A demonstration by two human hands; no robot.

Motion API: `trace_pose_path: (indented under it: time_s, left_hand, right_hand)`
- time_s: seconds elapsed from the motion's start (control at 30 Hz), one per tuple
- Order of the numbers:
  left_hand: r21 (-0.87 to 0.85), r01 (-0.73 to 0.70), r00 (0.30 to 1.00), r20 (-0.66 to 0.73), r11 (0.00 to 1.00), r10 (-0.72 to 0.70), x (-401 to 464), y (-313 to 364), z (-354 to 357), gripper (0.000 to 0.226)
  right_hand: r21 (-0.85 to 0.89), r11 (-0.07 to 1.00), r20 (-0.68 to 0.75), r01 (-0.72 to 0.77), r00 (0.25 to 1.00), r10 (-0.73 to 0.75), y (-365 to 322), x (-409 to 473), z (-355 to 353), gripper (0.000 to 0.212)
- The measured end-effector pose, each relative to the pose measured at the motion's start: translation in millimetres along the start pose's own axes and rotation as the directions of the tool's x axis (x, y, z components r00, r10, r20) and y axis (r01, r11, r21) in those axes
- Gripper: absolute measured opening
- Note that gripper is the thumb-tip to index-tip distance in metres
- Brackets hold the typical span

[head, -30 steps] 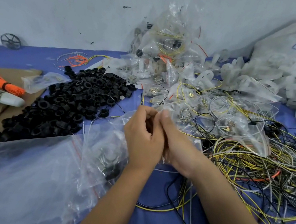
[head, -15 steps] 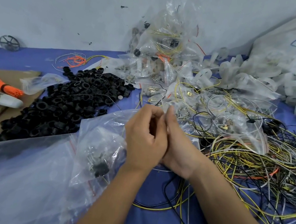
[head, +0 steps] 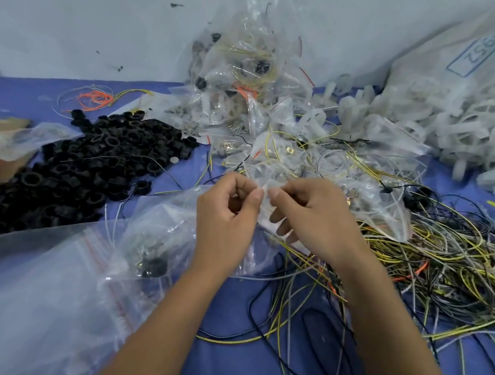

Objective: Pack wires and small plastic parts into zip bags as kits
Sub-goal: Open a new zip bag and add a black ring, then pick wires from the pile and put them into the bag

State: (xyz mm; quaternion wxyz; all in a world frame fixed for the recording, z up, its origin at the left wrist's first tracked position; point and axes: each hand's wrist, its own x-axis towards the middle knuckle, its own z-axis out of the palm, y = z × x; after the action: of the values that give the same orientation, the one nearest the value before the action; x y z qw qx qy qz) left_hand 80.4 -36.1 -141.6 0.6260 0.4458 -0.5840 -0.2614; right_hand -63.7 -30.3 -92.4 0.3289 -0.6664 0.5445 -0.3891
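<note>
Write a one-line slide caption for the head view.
Both hands, left hand and right hand, pinch a clear zip bag between black parts and wires.

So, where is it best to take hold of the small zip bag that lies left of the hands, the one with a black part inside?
Probably grip the small zip bag by its flat upper part near the red zip line, coming from above. The black part weighs down the lower end, so the top looks thin and easy to pinch. The left hand is nearest.
</note>
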Motion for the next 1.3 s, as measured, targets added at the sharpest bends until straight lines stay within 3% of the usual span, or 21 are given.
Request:
trace_pose_path:
  time_s: [0.07,0.17,0.3,0.37,0.53,0.63,0.73,0.83,0.93,1.1,1.3]
  left_hand:
    - [-0.026,0.024,0.998,0.054,0.999,-0.022,-3,3,6,0.017]
    - [0.090,-0.009,0.989,0.149,0.996,-0.005,-10,-2,14,0.016]
    - [0.241,0.015,0.979,0.193,0.970,-0.063,-12,-13,17,0.017]
    - [0.250,0.028,0.979,0.187,0.968,-0.077,-11,-17,16,0.019]
    - [0.319,-0.041,0.987,0.160,0.947,-0.011,-11,-5,16,0.016]
    - [0.407,-0.217,0.972,0.173,0.887,0.158,-6,15,23,0.010]
    - [0.501,-0.429,0.894,0.355,0.752,0.273,4,32,53,0.005]
    - [0.460,-0.544,0.747,0.646,0.702,0.156,10,39,95,0.034]
    - [0.481,-0.568,0.651,0.759,0.668,0.006,8,30,122,0.051]
    - [0.599,-0.507,0.710,0.698,0.620,-0.094,26,9,132,0.053]
    - [0.668,-0.443,0.728,0.657,0.598,-0.195,49,-8,132,0.054]
  right_hand:
    - [-0.194,0.981,0.036,-0.013,0.999,0.021,3,-2,-21,0.031]
    - [-0.459,0.888,0.043,-0.026,0.998,0.051,11,-5,-53,0.028]
    - [-0.649,0.757,0.020,-0.071,0.994,0.110,21,-11,-95,0.008]
    - [-0.655,0.740,-0.044,-0.151,0.986,0.162,31,-14,-114,0.011]
    - [-0.616,0.674,-0.369,-0.407,0.905,0.210,56,-20,-154,0.026]
    - [-0.655,0.619,-0.320,-0.433,0.901,0.293,66,-22,-157,0.030]
    - [-0.672,0.636,-0.266,-0.380,0.925,0.271,71,-19,-149,0.031]
    - [-0.666,0.659,-0.263,-0.349,0.937,0.230,73,-16,-140,0.028]
    - [-0.647,0.668,-0.293,-0.368,0.929,0.227,76,-16,-138,0.031]
    - [-0.568,0.724,-0.320,-0.392,0.915,0.244,79,-18,-142,0.037]
    - [-0.572,0.726,-0.315,-0.381,0.920,0.234,82,-19,-144,0.032]
